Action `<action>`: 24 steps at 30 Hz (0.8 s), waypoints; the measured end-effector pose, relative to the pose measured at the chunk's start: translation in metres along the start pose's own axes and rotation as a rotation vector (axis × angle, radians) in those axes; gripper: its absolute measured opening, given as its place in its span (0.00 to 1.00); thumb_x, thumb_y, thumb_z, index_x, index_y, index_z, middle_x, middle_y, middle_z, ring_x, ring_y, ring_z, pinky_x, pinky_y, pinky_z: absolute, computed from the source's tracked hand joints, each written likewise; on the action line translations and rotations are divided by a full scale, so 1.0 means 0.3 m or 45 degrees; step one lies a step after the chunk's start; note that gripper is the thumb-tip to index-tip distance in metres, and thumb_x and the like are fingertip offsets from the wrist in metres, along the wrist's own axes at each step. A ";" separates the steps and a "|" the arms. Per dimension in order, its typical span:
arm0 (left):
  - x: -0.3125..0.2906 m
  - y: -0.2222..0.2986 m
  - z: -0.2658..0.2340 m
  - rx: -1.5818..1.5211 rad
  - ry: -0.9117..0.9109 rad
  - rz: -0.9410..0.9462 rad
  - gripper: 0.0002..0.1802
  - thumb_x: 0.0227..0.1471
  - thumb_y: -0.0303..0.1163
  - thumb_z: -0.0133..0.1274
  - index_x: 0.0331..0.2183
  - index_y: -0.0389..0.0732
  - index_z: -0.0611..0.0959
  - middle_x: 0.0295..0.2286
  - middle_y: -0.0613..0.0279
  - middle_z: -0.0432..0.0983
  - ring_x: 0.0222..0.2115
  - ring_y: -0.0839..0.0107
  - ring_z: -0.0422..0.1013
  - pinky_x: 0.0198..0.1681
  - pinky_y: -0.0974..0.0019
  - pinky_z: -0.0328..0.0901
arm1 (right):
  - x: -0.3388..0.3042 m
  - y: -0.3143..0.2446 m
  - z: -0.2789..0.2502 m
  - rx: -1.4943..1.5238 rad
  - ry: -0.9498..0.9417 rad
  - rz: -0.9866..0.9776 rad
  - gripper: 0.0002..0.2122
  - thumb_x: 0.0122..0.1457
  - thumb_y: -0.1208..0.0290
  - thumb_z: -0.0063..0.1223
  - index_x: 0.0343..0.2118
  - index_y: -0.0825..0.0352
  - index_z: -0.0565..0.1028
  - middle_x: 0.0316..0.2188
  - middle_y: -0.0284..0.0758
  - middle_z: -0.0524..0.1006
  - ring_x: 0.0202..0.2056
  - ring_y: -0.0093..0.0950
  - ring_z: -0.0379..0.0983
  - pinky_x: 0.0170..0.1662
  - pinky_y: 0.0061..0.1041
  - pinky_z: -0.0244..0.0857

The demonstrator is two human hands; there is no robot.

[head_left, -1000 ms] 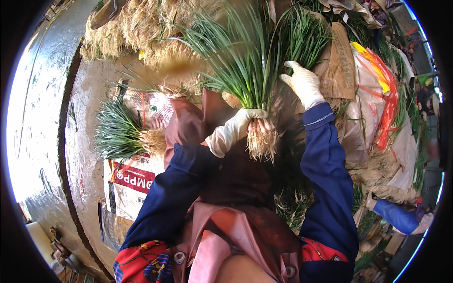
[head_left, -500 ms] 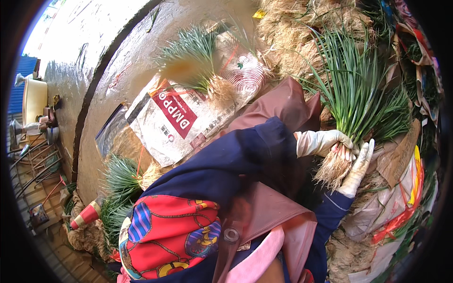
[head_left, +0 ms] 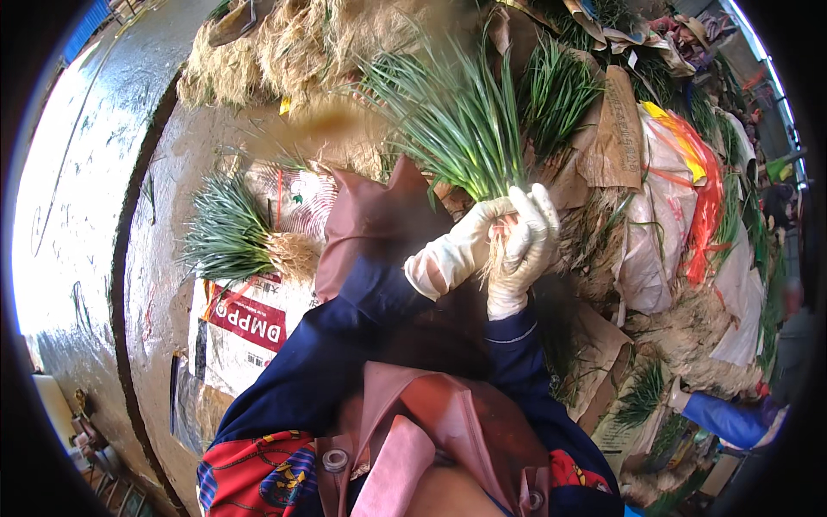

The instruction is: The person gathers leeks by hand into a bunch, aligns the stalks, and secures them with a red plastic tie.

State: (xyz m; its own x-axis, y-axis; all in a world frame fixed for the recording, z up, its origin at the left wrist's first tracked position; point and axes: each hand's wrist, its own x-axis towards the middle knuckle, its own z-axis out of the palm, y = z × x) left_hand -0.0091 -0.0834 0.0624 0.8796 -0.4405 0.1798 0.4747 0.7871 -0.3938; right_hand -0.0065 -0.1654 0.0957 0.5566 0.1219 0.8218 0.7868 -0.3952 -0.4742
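A large bunch of green onions [head_left: 469,129] stands before me, leaves fanned up and away, pale roots down between my palms. My left hand [head_left: 457,250], in a whitish glove, wraps round the stem base. From the other side my right hand [head_left: 527,241], gloved too, closes on the stems and roots, its fingers pointing up. A tied bunch of green onions [head_left: 228,228] lies left of my knee on a printed white sack [head_left: 237,345]. More loose green onions [head_left: 556,95] lie just behind the held bunch.
Straw-coloured root heaps [head_left: 301,52] lie at the back. Brown paper [head_left: 612,129], a white sack [head_left: 646,250] and red plastic strips [head_left: 711,215] are on the right. Another person's blue sleeve [head_left: 728,420] reaches in at lower right, the hand near green onions. A dark floor groove [head_left: 121,302] runs left.
My view has swung to the right, bringing another person's sleeve into sight. My right hand has closed in on the bunch's base, its fingers now beside my left hand.
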 end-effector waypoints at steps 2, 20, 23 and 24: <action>-0.007 -0.022 0.039 0.282 0.186 0.141 0.12 0.53 0.28 0.46 0.41 0.38 0.73 0.31 0.62 0.74 0.30 0.70 0.72 0.35 0.69 0.69 | -0.008 -0.005 -0.043 0.315 -0.038 0.206 0.10 0.60 0.68 0.41 0.37 0.67 0.74 0.41 0.38 0.72 0.43 0.30 0.69 0.50 0.30 0.62; -0.183 -0.127 0.221 2.023 0.787 -0.076 0.14 0.44 0.23 0.54 0.37 0.34 0.76 0.27 0.54 0.76 0.16 0.78 0.68 0.12 0.81 0.57 | 0.284 0.051 -0.366 -0.684 -0.611 -0.610 0.13 0.49 0.68 0.53 0.39 0.56 0.71 0.36 0.29 0.73 0.44 0.28 0.67 0.51 0.37 0.56; -0.181 -0.102 0.223 2.116 0.927 -0.148 0.11 0.44 0.23 0.54 0.34 0.33 0.76 0.23 0.55 0.75 0.15 0.75 0.69 0.13 0.78 0.59 | 0.203 0.088 -0.302 -0.639 -0.775 -0.228 0.09 0.52 0.67 0.52 0.36 0.59 0.69 0.28 0.37 0.74 0.33 0.33 0.72 0.38 0.35 0.65; -0.181 -0.095 0.222 2.165 0.962 -0.142 0.09 0.43 0.23 0.55 0.32 0.34 0.77 0.18 0.57 0.74 0.14 0.74 0.69 0.13 0.76 0.61 | 0.168 0.106 -0.274 -0.564 -0.770 -0.122 0.08 0.53 0.67 0.51 0.35 0.59 0.69 0.26 0.39 0.75 0.30 0.34 0.73 0.33 0.35 0.67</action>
State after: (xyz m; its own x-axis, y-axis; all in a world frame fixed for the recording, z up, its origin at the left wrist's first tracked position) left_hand -0.0681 -0.0531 0.1238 0.8736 -0.2130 -0.4375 0.4599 0.0677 0.8854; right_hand 0.0246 -0.2468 0.1479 0.6411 0.6020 0.4761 0.7291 -0.6714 -0.1330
